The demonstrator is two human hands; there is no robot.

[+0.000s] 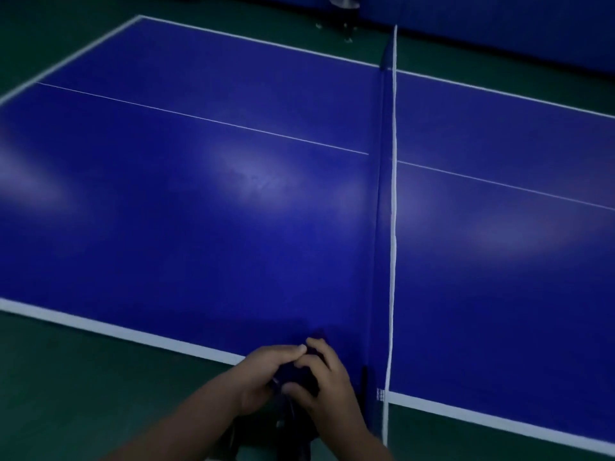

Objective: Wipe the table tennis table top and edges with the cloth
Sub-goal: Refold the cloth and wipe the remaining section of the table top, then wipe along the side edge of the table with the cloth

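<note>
A blue table tennis table [199, 211] with white lines fills the view. At its near edge, just left of the net [391, 227], both my hands hold a dark cloth [299, 374] bunched between them. My left hand [266, 371] grips the cloth from the left, fingers curled over it. Gripping from the right, my right hand [327, 377] has its thumb under the bundle. The light is dim, and most of the cloth is hidden by my fingers.
The net with its white top band crosses the table from near to far. Green floor [83, 387] surrounds the table. A dark object [344, 15] stands on the floor beyond the far edge. Blue barriers [499, 24] line the back.
</note>
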